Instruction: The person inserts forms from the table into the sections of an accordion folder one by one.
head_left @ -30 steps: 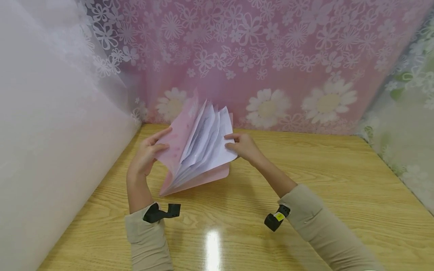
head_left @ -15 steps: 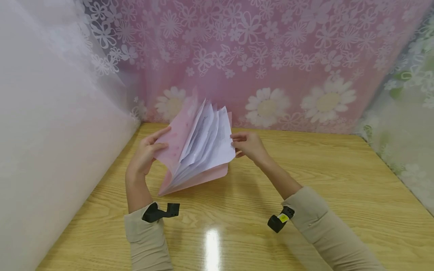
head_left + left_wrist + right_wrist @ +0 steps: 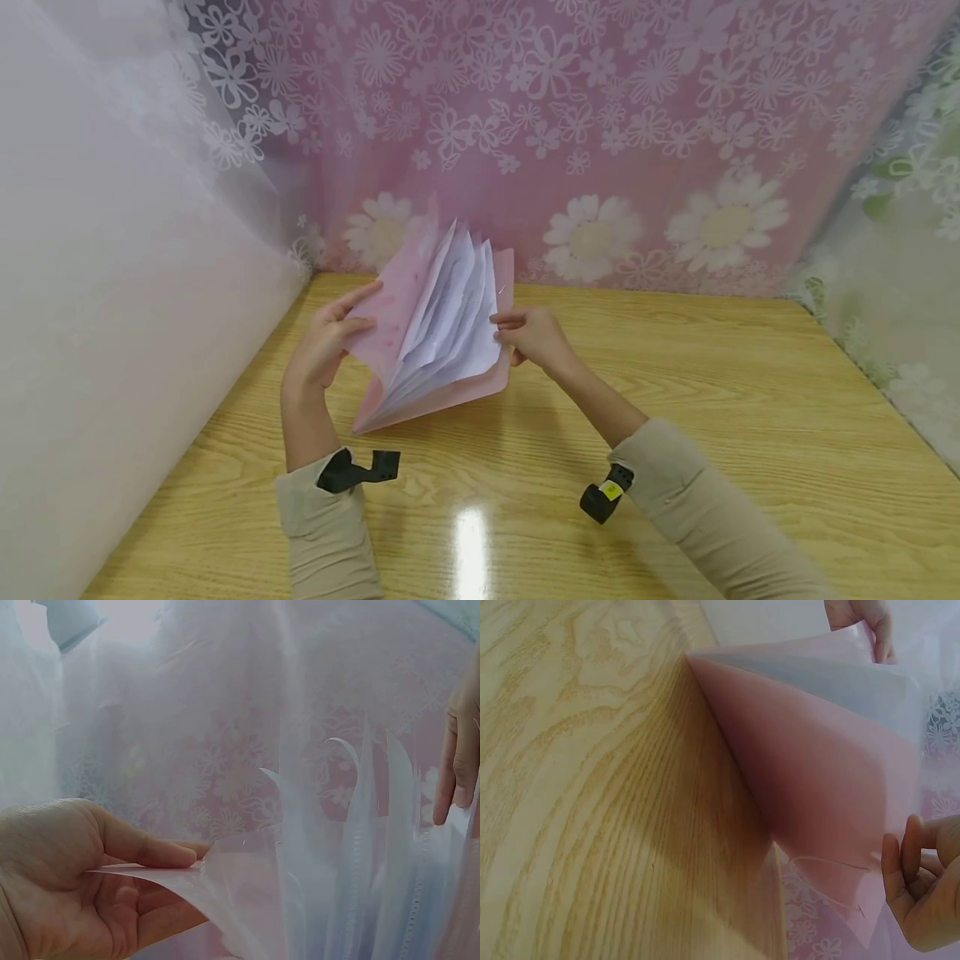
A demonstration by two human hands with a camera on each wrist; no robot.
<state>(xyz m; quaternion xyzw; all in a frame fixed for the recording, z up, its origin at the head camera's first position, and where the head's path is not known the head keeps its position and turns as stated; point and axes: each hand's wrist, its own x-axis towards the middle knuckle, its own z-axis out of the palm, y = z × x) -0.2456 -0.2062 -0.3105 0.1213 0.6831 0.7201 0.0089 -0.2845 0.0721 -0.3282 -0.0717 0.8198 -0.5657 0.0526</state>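
A pink folder (image 3: 390,333) stands fanned partway on the table, with several white sheets in clear sleeves (image 3: 457,317) between its covers. At the left, my left hand (image 3: 322,337) pinches the front cover, thumb on one face and fingers on the other, as the left wrist view (image 3: 105,877) also shows. My right hand (image 3: 536,333) is at the right edge of the sheets and pinches the outermost ones. Behind them shows the pink back cover (image 3: 817,772), which has a thin elastic cord (image 3: 829,861) on it. The fingers' inner contact is partly hidden.
The wood-grain table (image 3: 675,400) extends to the right and in front of the folder. A pink flowered sheet (image 3: 525,125) hangs behind it, with a white panel (image 3: 135,292) close on the left and a flowered panel (image 3: 900,208) on the right.
My right hand has drawn back slightly, then moved left, and the outer sheets' edge has shifted left, baring more of the back cover. The left hand keeps its hold on the front cover.
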